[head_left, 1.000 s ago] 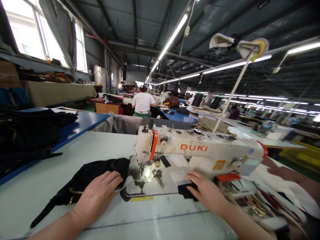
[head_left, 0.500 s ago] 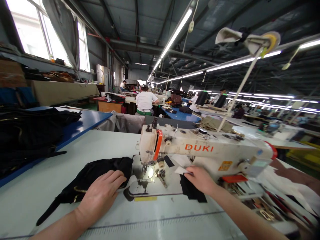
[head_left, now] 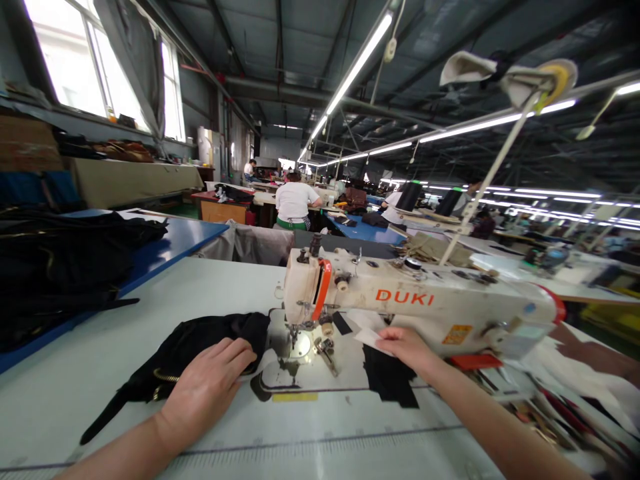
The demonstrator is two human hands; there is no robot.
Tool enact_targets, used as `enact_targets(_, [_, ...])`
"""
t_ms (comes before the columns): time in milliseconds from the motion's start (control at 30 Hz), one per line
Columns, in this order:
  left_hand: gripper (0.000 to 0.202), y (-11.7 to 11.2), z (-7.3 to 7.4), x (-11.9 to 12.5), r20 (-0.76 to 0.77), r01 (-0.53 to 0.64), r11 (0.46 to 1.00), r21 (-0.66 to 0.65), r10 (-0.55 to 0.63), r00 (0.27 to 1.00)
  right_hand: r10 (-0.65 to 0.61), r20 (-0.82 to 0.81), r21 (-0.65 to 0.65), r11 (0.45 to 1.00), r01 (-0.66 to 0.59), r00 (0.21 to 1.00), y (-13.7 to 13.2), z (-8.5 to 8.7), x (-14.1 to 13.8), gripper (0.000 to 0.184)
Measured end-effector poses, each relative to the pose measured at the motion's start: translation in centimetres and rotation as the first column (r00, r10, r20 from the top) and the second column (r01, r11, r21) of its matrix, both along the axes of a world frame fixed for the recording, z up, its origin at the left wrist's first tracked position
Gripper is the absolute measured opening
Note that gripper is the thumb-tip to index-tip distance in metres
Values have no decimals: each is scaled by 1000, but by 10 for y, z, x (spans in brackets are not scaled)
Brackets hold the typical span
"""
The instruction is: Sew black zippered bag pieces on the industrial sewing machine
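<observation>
My left hand (head_left: 213, 381) lies over the right end of a black fabric bag (head_left: 200, 337) with a brass-coloured zipper, its fingers bent onto the cloth and the thumb hidden. A pale scrap (head_left: 267, 363) shows at the bag's edge near the fingertips. My right hand (head_left: 407, 350) is closed in a pinch on a thin white piece (head_left: 367, 335), paper or fabric, I cannot tell which. Below that hand lie black fabric pieces (head_left: 387, 377). Between the hands stands a sewing machine (head_left: 365, 287), its needle area lit and with no cloth under it.
A small black strip (head_left: 343, 323) lies on the machine bed. A ruler scale (head_left: 300, 445) runs along the table's front. Black bags (head_left: 60, 267) are heaped on a blue table at left. Tools and scraps fill a tray (head_left: 530, 407) at right. Other people (head_left: 295, 200) sit farther off.
The whole view has shifted slightly, so the machine and table appear a little farther right. Both hands keep nearly the same places, the right one still holding the white piece.
</observation>
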State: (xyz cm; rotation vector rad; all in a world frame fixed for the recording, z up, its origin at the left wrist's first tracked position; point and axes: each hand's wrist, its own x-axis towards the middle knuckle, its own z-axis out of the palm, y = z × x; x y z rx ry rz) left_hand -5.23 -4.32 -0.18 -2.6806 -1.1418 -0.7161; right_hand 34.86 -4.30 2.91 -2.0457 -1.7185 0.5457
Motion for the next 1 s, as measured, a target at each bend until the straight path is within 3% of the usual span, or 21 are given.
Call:
enact_targets(133, [37, -1, 1, 0, 18, 1, 1000, 8, -1, 1000, -34, 82, 89, 996, 27, 996, 7, 1, 2, 23])
enact_targets(333, [37, -1, 2, 1, -2, -11, 1000, -10, 11, 1000, -89, 275, 273, 962, 11, 957, 16, 3, 1, 20])
enact_targets(533, [36, 0, -1, 0, 13, 0, 1000, 13, 0, 1000, 80, 353, 189, 970, -155, 932, 7, 1, 1, 29])
enact_targets(767, [36, 0, -1, 0, 22, 3, 1000, -3, -3, 1000, 191, 363, 59, 972, -227, 912, -40, 9, 15, 25])
enact_targets(1000, [33, -1, -1, 0, 5, 3, 1000, 20, -3, 1000, 163, 448, 91, 970, -226, 879, -46, 2, -1, 21])
